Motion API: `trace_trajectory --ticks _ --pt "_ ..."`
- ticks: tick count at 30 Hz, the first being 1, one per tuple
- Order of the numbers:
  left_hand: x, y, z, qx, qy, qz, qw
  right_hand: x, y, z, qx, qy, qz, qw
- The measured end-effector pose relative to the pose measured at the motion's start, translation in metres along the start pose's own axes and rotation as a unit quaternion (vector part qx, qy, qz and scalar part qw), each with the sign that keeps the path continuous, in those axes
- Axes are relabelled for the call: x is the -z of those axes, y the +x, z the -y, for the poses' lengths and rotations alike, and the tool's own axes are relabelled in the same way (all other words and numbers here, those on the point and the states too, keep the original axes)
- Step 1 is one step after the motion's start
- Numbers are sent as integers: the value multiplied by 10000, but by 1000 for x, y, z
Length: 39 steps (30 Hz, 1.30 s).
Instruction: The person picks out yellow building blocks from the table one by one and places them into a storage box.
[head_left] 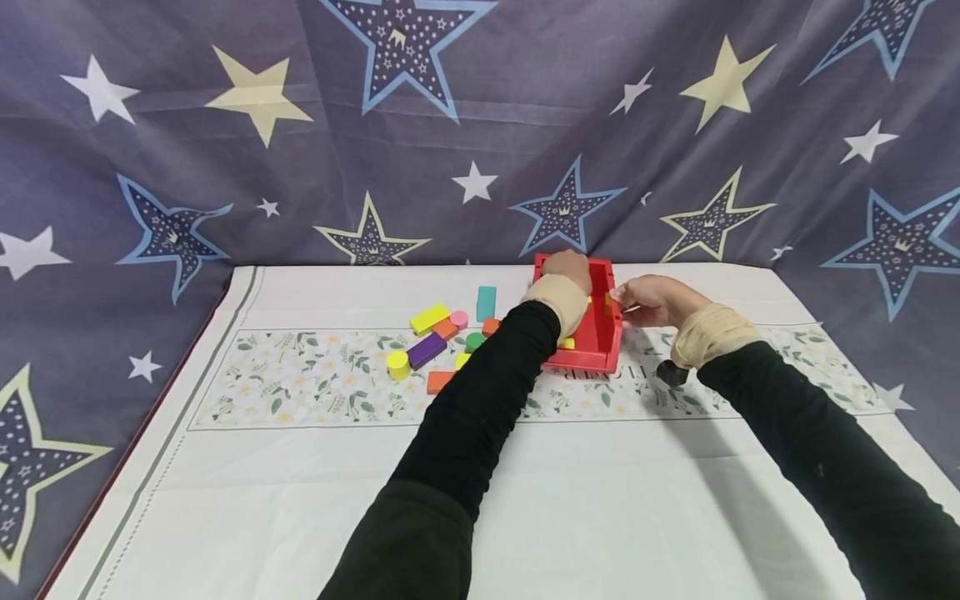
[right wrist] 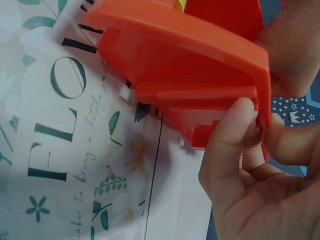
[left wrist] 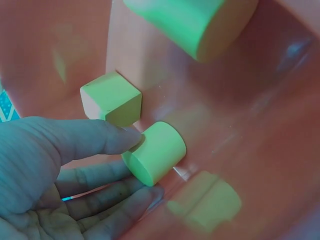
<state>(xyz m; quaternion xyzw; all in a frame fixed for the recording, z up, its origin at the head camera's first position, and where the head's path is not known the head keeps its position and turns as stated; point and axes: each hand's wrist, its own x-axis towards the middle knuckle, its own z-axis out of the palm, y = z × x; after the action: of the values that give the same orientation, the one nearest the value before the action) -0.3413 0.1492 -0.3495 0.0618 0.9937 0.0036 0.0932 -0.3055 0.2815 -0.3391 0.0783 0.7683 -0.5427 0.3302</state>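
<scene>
A red plastic bin [head_left: 597,337] stands tilted at the back of the table. My left hand [head_left: 567,268] reaches inside it; in the left wrist view its thumb and fingers pinch a small yellow cylinder block [left wrist: 159,150]. Close by, a yellow cube block [left wrist: 114,99] rests against the bin's inner corner, and another cylinder block [left wrist: 202,22] shows at the top of that view. My right hand [head_left: 654,300] grips the bin's right side; in the right wrist view thumb and fingers [right wrist: 234,132] pinch the wall near a corner.
Left of the bin lie several loose blocks, among them a purple block [head_left: 426,351], a yellow cylinder [head_left: 398,364], a teal block [head_left: 486,303] and an orange block [head_left: 439,382]. They rest on a flowered strip of the white tablecloth [head_left: 285,500]. A star-patterned curtain [head_left: 480,142] hangs behind.
</scene>
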Motion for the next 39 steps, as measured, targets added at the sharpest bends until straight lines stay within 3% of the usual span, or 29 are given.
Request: trace_trajectory --ticks 12,17,31,39 --pt "14 -10 5 -271 237 -112 9993 2 -2 -1 76 42 152 9998" --pt "25 -14 10 -394 67 -163 9991 1 -2 -1 71 -17 188 9998" --pt "69 -34 36 -922 -280 -396 9946 0 -2 2 -29 -76 15 10000" --pt "79 -37 54 -938 -295 -525 9938 1 -2 1 37 13 157 9999"
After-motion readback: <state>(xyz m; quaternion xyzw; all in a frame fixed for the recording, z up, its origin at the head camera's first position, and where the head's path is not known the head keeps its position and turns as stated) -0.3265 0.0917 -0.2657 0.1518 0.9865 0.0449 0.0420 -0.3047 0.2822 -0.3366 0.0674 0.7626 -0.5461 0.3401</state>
